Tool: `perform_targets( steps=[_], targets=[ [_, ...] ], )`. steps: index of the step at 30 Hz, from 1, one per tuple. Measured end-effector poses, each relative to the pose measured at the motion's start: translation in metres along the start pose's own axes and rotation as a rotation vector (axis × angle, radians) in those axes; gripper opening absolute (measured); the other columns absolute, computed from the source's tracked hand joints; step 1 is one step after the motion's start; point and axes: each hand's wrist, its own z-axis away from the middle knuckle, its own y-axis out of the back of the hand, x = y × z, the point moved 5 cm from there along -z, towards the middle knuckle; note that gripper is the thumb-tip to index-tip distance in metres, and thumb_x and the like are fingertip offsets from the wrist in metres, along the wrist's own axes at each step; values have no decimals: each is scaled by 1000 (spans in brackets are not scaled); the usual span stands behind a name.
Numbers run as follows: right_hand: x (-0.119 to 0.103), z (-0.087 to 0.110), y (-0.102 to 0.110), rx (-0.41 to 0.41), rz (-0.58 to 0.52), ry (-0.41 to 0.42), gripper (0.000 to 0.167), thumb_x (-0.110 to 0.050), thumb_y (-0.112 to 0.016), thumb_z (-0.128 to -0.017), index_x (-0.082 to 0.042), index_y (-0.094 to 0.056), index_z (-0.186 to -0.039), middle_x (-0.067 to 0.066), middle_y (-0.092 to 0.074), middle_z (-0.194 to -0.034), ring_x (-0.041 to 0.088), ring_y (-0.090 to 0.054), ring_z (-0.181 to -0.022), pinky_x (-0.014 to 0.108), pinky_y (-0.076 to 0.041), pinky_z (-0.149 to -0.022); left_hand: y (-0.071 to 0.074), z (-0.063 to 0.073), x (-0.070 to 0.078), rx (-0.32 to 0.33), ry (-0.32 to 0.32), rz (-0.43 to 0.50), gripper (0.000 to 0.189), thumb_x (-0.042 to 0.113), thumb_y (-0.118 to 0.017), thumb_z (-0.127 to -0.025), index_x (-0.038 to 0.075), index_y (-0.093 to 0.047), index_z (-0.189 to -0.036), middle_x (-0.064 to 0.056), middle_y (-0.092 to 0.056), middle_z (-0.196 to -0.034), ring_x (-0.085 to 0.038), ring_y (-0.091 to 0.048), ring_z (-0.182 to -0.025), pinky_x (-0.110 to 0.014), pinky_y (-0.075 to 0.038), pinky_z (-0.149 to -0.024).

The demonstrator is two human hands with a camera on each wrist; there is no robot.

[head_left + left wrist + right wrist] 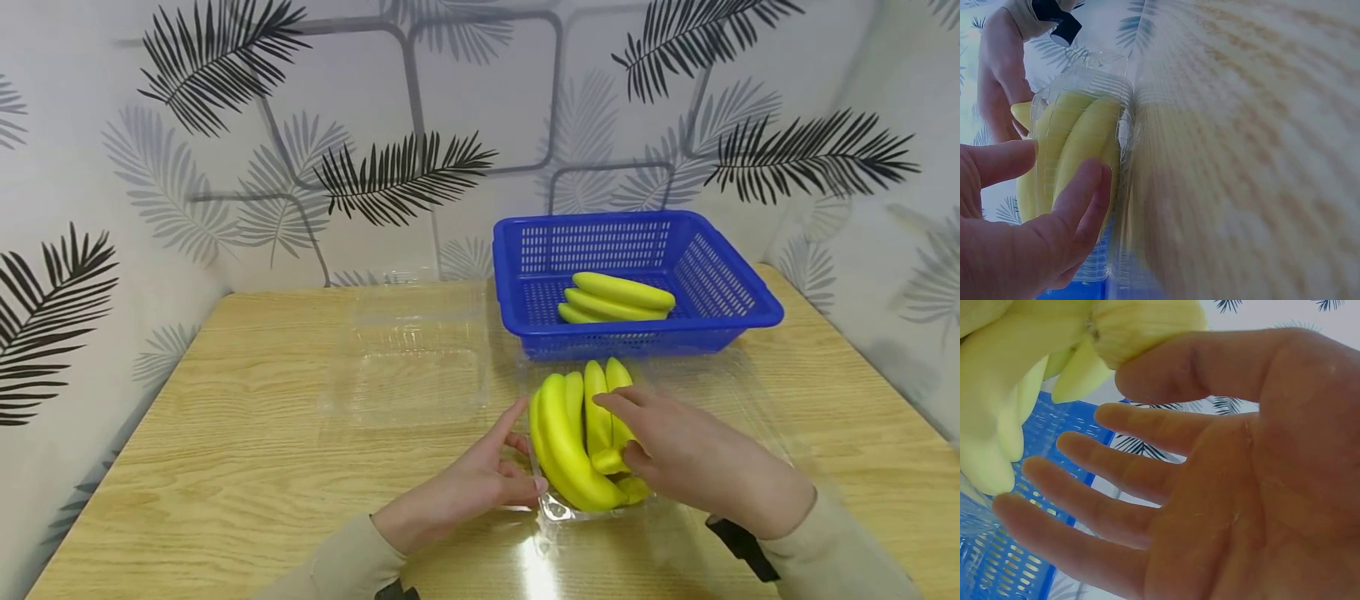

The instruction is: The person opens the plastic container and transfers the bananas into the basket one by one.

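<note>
Bananas (558, 442): bright yellow, smooth and curved; we find them inside the transparent plastic box (557, 509) on the pale wood-grain table (255, 417).
Left hand (487, 473): we see thumb and fingers set wide along the box's left wall, touching it without curling round it; we judge that this steadies the light plastic.
Right hand (675, 448): spread wide over the fruit, fingers nearly straight, the thumb against a thick yellow stem (1150, 328); we see no closed grip and think it presses or guides.
Layout in the box: stems lie on the near side and tips reach toward the far wall, side by side, probably so that the curves nest in little room.
Basket (720, 323): blue plastic with slotted walls, behind the box; we see another yellow banana bunch (618, 293) in it, within easy reach, we suppose.
Second transparent plastic container (420, 387): to the left of the box, near it.
Look: we notice plump, glossy skins, evenly yellow, with no dark spots that we can make out.
</note>
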Motion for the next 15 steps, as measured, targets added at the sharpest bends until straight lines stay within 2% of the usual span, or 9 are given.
perform_targets(
  steps=[4,7,10,15],
  targets=[
    [8,-4,-3,-36,-44,-39,48,-5,-63,-89,3,-53,-135,20,-57,-128,28,-61,-103,47,-52,-88,0,0,0,-2,0,-6,99,1,-70,-87,33,-10,-158,-14,-39,-126,-22,-64,-87,-35,-54,-85],
    [14,-9,-5,-45,-64,-75,48,-11,-62,-94,4,-50,-138,25,-55,-132,37,-59,-111,53,-49,-93,0,0,0,3,0,-12,99,2,-71,-86,32,-10,-159,-14,-39,-126,-23,-64,-87,-35,-54,-86],
    [19,-13,-8,-55,-62,-115,52,-20,-61,-97,7,-47,-139,28,-52,-135,45,-52,-121,57,-43,-99,0,-1,0,6,1,-8,99,1,-71,-86,32,-11,-159,-14,-39,-126,-24,-65,-88,-36,-54,-86],
    [23,-21,-14,-62,-54,-184,65,-32,-63,-95,11,-44,-140,31,-50,-136,45,-51,-122,56,-41,-101,0,0,0,6,9,-14,99,3,-71,-86,31,-11,-159,-13,-38,-127,-23,-64,-88,-35,-54,-86]
  ],
)
